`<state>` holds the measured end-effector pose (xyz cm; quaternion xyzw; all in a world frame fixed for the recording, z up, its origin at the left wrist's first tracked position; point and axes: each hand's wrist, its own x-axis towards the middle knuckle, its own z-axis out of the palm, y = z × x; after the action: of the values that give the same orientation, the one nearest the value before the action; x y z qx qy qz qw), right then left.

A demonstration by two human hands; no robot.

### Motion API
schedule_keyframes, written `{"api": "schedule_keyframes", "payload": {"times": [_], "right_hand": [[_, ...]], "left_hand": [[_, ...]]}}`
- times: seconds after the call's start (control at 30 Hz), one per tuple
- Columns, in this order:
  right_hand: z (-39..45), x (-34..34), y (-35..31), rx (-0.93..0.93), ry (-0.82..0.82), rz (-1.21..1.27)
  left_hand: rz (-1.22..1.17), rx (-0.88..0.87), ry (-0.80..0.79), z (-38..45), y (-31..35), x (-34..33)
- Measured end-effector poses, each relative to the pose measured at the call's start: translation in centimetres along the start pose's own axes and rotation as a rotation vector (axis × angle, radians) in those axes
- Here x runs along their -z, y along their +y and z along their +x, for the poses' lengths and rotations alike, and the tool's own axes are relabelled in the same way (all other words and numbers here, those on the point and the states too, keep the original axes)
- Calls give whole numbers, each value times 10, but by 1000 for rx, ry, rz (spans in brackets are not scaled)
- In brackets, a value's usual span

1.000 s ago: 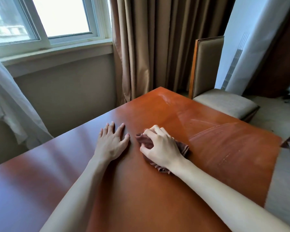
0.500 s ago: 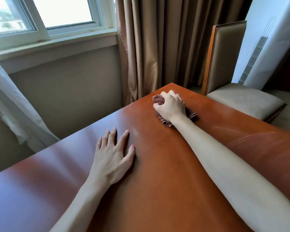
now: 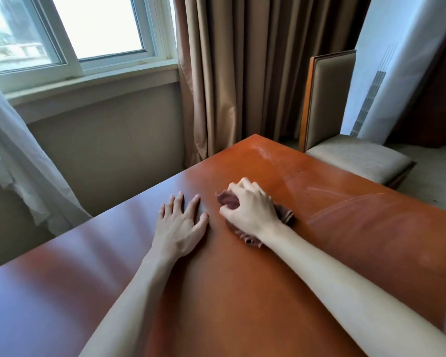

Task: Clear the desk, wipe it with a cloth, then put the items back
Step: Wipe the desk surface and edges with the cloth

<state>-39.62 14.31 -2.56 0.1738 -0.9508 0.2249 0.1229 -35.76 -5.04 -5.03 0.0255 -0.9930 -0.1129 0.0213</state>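
Observation:
A glossy reddish-brown wooden desk (image 3: 345,240) fills the lower half of the view, with faint wipe streaks toward its far corner. My right hand (image 3: 250,212) presses a crumpled brown cloth (image 3: 228,198) onto the desk near its middle, fingers curled over the cloth. Parts of the cloth stick out past the fingers and beside the wrist. My left hand (image 3: 179,225) lies flat on the desk just left of the cloth, fingers spread and holding nothing. No other items are on the visible desk top.
A beige padded chair (image 3: 345,130) with a wooden frame stands past the desk's far right edge. Brown curtains (image 3: 242,73) hang behind the far corner. A window (image 3: 75,29) and a white sheer curtain (image 3: 16,155) are on the left.
My right hand has pulled the cloth back from the far corner of the desk to the middle, beside my left hand. The left hand stays flat in place.

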Motion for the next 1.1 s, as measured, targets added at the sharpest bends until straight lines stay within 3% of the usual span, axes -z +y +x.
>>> {"api": "schedule_keyframes", "payload": {"times": [0.13,0.3,0.8,0.93,1.1], "right_hand": [[-85,32,-18,73,-129,-49],[-114,34,-12,70,-7,6],[179,-22,92,-218,163,-68],[182,-24,88,-230,149,-98],[90,-7,54,-127,74,-58]], "left_hand": [[-8,-3,-14,-2,2,5],[-14,-12,-3,-1,1,1],[4,5,58,5,-5,-9],[49,14,22,5,-6,-6],[56,8,-3,4,-2,-3]]}}
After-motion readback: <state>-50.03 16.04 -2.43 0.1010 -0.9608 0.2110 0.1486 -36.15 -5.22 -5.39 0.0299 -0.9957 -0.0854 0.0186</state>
